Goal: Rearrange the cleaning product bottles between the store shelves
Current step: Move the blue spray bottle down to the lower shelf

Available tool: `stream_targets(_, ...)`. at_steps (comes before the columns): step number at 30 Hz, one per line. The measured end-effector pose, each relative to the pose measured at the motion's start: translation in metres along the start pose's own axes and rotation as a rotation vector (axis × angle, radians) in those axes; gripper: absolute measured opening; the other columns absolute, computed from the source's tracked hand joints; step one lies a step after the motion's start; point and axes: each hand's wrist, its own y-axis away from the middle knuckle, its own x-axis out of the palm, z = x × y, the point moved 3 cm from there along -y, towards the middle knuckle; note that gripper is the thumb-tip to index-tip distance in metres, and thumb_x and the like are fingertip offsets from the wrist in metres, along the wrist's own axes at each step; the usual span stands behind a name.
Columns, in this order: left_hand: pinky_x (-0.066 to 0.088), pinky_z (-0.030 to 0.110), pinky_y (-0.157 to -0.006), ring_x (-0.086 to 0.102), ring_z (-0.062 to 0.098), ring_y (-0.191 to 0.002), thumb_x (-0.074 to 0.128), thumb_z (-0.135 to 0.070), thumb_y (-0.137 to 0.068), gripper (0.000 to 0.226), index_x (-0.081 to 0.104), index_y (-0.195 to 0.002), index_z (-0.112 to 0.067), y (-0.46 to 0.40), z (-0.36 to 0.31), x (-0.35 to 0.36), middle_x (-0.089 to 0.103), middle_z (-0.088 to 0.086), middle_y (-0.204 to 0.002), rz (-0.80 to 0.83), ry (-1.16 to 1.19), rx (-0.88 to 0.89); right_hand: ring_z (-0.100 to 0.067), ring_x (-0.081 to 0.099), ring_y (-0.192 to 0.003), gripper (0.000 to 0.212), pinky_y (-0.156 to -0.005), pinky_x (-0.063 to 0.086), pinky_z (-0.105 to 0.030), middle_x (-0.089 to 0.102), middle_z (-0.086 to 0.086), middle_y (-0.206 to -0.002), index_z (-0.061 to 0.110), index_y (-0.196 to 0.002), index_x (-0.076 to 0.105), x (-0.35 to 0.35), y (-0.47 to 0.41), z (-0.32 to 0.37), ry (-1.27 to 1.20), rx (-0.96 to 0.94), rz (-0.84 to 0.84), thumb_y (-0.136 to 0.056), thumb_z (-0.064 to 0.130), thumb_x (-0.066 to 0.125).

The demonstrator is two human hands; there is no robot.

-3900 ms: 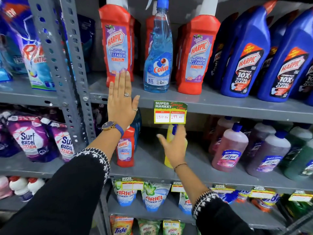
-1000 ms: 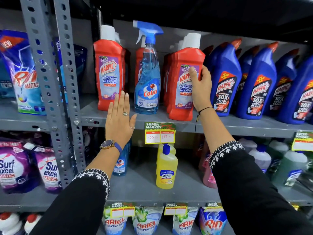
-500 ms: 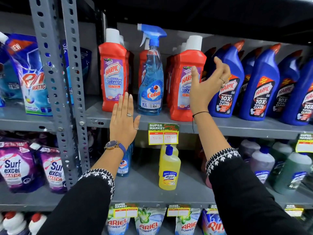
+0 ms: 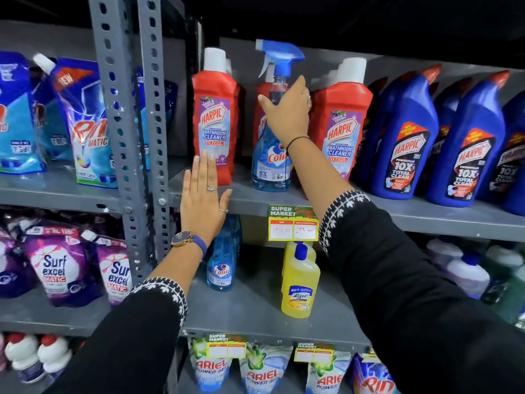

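Note:
On the upper shelf (image 4: 426, 220) a clear blue Colin spray bottle (image 4: 270, 166) stands upright between two red Harpic bathroom cleaner bottles (image 4: 214, 120) (image 4: 341, 132). My right hand (image 4: 287, 112) wraps the spray bottle's neck just under the trigger, thumb on the left and fingers on the right. My left hand (image 4: 203, 200) lies flat and open against the shelf's front edge, below the left red bottle. On the lower shelf stand a second Colin bottle (image 4: 221, 268), partly behind my left wrist, and a yellow Lizol bottle (image 4: 299, 282).
Blue Harpic toilet cleaner bottles (image 4: 403, 149) fill the upper shelf to the right. A perforated grey upright (image 4: 125, 137) divides off detergent pouches on the left. A price tag (image 4: 292, 224) hangs from the shelf edge. Pale bottles sit at the lower right behind my right sleeve.
My right hand left the right-hand red Harpic bottle, swung left and closed around the Colin spray bottle's neck. My left hand has stayed on the shelf edge.

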Motion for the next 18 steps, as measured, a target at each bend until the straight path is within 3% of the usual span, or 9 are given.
stream_targets(3, 0.000, 0.034, -0.117, 0.014, 0.030, -0.143, 0.027, -0.038, -0.099, 0.065, 0.012, -0.149, 0.001, -0.001, -0.007, 0.002, 0.020, 0.019, -0.154, 0.019, 0.002, -0.010, -0.036, 0.050, -0.124, 0.072, -0.101, 0.043, -0.041, 0.053, -0.022, -0.131, -0.003, -0.132, 0.036, -0.004, -0.008, -0.012, -0.014, 0.125, 0.017, -0.085, 0.041, 0.068)
stream_targets(6, -0.002, 0.033, -0.117, 0.014, 0.029, -0.143, 0.026, -0.039, -0.099, 0.065, 0.012, -0.149, 0.001, -0.003, -0.009, 0.002, 0.018, 0.018, -0.155, 0.031, 0.012, -0.007, -0.034, 0.060, -0.110, 0.055, -0.089, 0.050, -0.042, 0.063, -0.018, -0.119, 0.000, -0.115, 0.050, -0.006, -0.007, -0.015, -0.009, 0.134, 0.012, -0.086, 0.044, 0.065)
stream_targets(12, -0.002, 0.034, -0.117, 0.013, 0.030, -0.143, 0.027, -0.040, -0.099, 0.066, 0.013, -0.148, 0.002, -0.004, -0.005, -0.008, 0.019, 0.020, -0.154, 0.041, 0.023, 0.019, -0.029, 0.061, -0.103, 0.049, -0.079, 0.049, -0.037, 0.064, -0.012, -0.112, 0.004, -0.112, 0.053, -0.021, 0.015, 0.001, -0.088, 0.064, -0.090, -0.085, 0.043, 0.067)
stream_targets(18, -0.003, 0.033, -0.117, 0.012, 0.029, -0.144, 0.026, -0.042, -0.099, 0.067, 0.015, -0.148, 0.002, -0.002, 0.003, -0.005, 0.019, 0.019, -0.155, 0.087, 0.036, 0.006, -0.025, 0.062, -0.102, 0.053, -0.084, 0.052, -0.042, 0.066, -0.008, -0.110, 0.007, -0.115, 0.055, -0.039, 0.035, 0.014, -0.150, -0.013, -0.125, -0.084, 0.049, 0.065)
